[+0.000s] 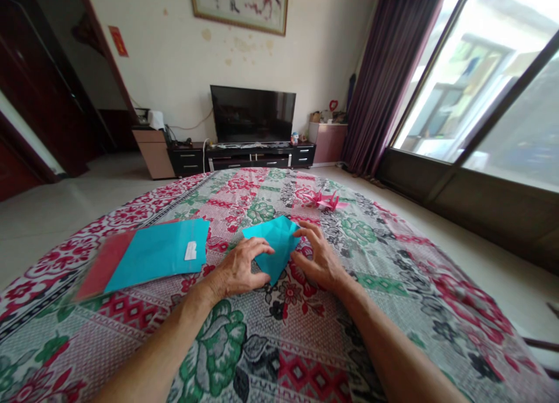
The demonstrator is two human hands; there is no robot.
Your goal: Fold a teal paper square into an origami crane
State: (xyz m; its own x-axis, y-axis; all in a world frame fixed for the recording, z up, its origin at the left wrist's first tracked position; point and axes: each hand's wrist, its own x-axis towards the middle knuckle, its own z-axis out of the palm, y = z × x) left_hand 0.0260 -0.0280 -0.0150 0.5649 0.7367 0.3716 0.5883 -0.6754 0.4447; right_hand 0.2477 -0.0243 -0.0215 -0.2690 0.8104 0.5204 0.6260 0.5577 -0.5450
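our counter [314, 333] takes up most of the view, rounded at its far side and covered by a cloth [379, 286] patterned in red, green, grey and black. past it, a dark purple curtain [375, 71] hangs beside the window [471, 82], and a black tv [253, 115] stands on a low cabinet [248, 157] against the wall. on the left of our counter lies a flat clear pack [152, 251] of blue and red sheets, the red showing at its left end. our left hand [240, 266] is open and curved, thumb and fingers parted, its tips on the left part of the blue paper [277, 240]. our right hand [321, 260] is open too, fingers bent and thumb apart, its tips at the right edge of the paper. the paper lies between our hands, right of the pack, creased and narrowing to a point towards us. farther off, to its right, sit small pink folded shapes [329, 201] with pointed tips. smallest is a white label [191, 250] near the right end of the pack.
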